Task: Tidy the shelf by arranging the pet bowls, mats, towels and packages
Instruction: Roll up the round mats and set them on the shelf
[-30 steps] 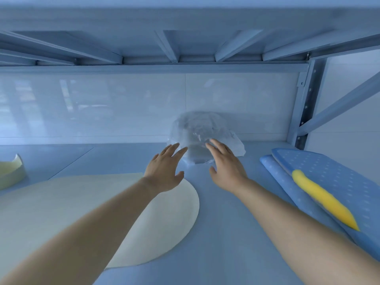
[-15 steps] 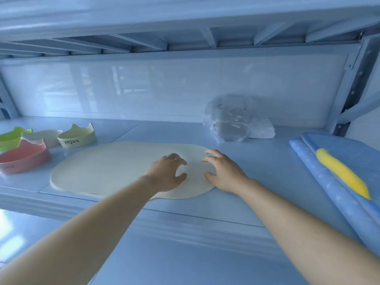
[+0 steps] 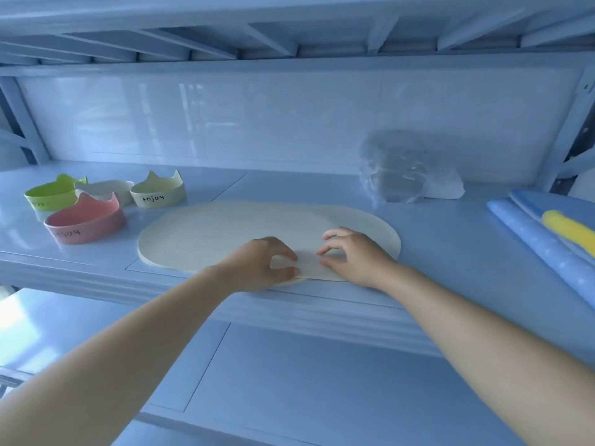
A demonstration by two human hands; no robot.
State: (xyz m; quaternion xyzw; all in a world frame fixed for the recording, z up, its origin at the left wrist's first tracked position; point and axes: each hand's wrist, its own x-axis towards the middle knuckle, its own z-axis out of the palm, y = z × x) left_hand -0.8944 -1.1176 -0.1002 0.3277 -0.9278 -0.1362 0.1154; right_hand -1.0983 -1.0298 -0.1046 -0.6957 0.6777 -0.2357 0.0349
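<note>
Both hands have come back from the package (image 3: 396, 172) at the back of the shelf (image 3: 450, 252) to its front edge. They are now working on the mat (image 3: 251, 230).

- Left hand (image 3: 260, 265): sitting at the mat's front rim, fingers curled, thumb and forefinger pinching the rim. The rim is lifting slightly off the shelf there.
- Right hand (image 3: 354, 255): sitting just beside the left, fingers curled, tips closing on the same stretch of rim. It appears to be pinching too, though less plainly.
- Mat: lying flat near the front edge, about mid-shelf, its long side running along that edge.
- Package: standing free near the back wall, toward the right end, nobody touching it.
- Bowls: four are clustering at the left end. The pink bowl (image 3: 85, 222) is sitting nearest the front, with the green bowl (image 3: 51, 194), white bowl (image 3: 103, 188) and cream bowl (image 3: 157, 193) behind it. The cream one is sitting just beside the mat's left end.
- Towels (image 3: 541, 239): blue, with a yellow piece (image 3: 570, 230) on top, lying at the right end, well apart from the mat.

Judgement: the package seems to be placed and attention is shifting to the mat. The next step is probably lifting or sliding it. The mat looks thin and floppy, so a two-hand pinch on one rim may leave the far end dragging. The cream bowl is sitting close enough to get nudged.
</note>
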